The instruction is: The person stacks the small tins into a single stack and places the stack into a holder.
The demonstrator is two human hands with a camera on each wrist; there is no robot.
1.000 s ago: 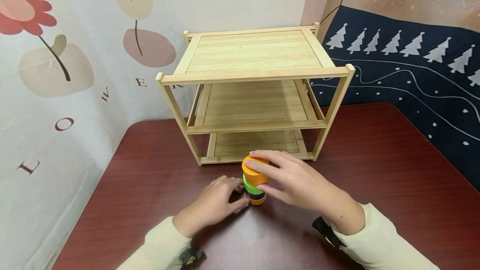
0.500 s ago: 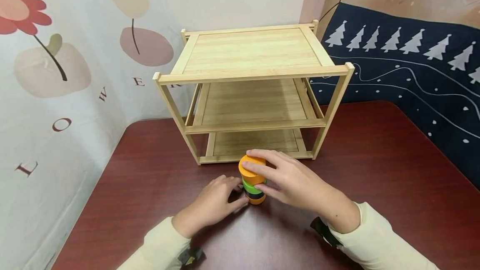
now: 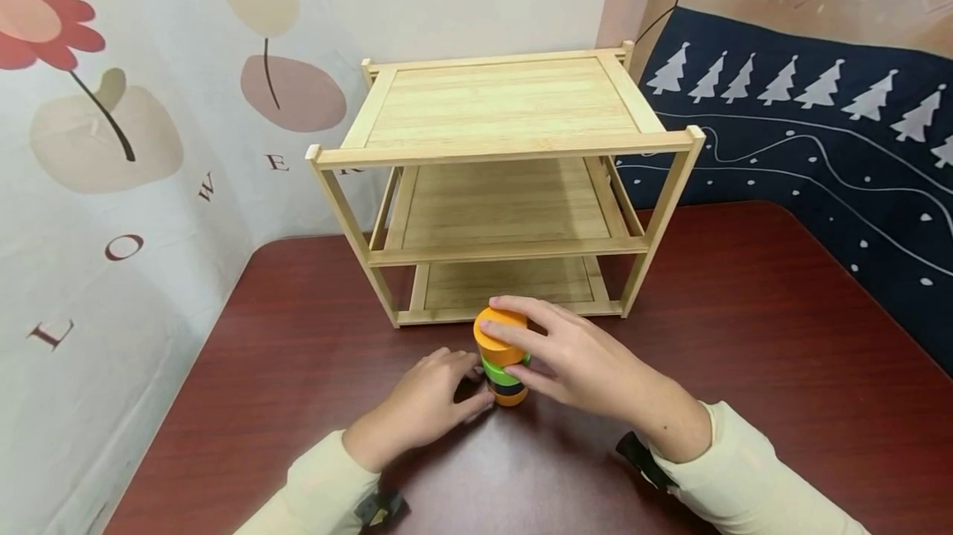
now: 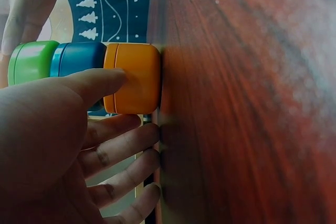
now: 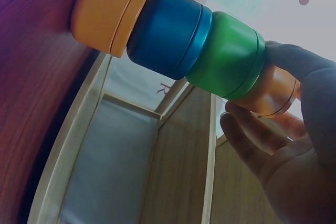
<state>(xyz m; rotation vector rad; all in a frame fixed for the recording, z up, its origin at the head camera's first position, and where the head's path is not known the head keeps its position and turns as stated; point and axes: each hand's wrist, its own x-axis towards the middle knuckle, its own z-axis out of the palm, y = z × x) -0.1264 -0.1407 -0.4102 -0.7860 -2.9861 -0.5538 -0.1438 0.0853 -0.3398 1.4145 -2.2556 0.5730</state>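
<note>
Small round lidded canisters stand in an upright stack on the table. At the bottom is an orange canister [image 4: 134,80], then a blue canister [image 5: 168,32], a green canister [image 5: 226,56] and another orange canister [image 3: 502,338] on top. The left hand [image 3: 428,398] steadies the bottom one, its thumb on the side and its fingers round the far side, near the tabletop. Up at the top, the right hand [image 3: 588,353] grips the upper orange canister between thumb and fingers. That canister sits slightly off line with the green one, touching it or almost so.
Just behind the stack stands a three-level wooden shelf [image 3: 514,142] on the dark red table [image 3: 298,336]. A printed cloth with flowers [image 3: 149,212] hangs at the left and back, and a dark tree-patterned cloth [image 3: 804,138] at the right.
The right hand has moved the top orange canister slightly left over the stack. The left hand and the lower canisters have stayed in place.
</note>
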